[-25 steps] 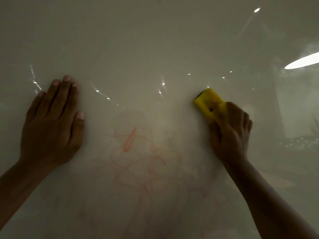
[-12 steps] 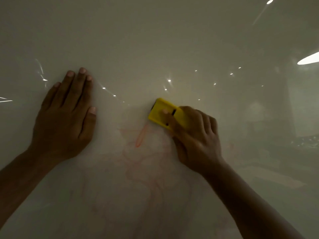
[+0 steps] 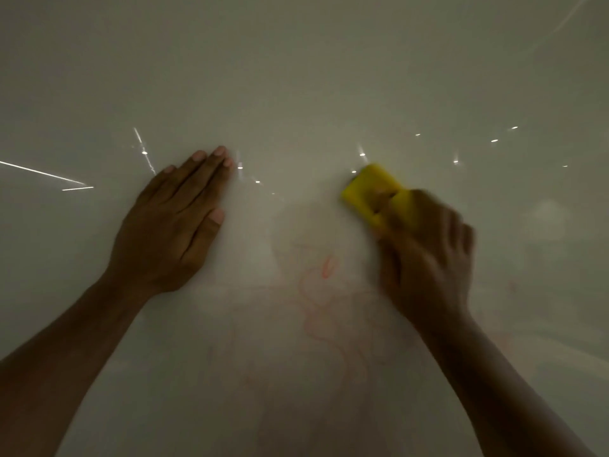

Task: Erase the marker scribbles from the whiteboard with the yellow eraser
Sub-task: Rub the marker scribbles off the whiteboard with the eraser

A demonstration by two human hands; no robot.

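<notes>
Change: yellow eraser (image 3: pixel 375 192) is carried rightward off the orange stroke it covered half a second ago.
Position: pressed on whiteboard (image 3: pixel 296 77), up-right of marker scribbles (image 3: pixel 324 291).
Right hand (image 3: pixel 425 255): closed over eraser's rear; blurred.
Left hand (image 3: pixel 171 225): flat, empty.
Handling: judged light, spongy; best gripped across its sides.
Axis: long axis points up-left.

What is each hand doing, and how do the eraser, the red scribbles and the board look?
left hand: open, flat on the board, holding nothing
right hand: blurred, gripping the eraser
yellow eraser: pressed on the board, above the marks
red scribbles: faded and smeared, one brighter stroke left
whiteboard: glossy, clean on top, smudged lower down
</notes>
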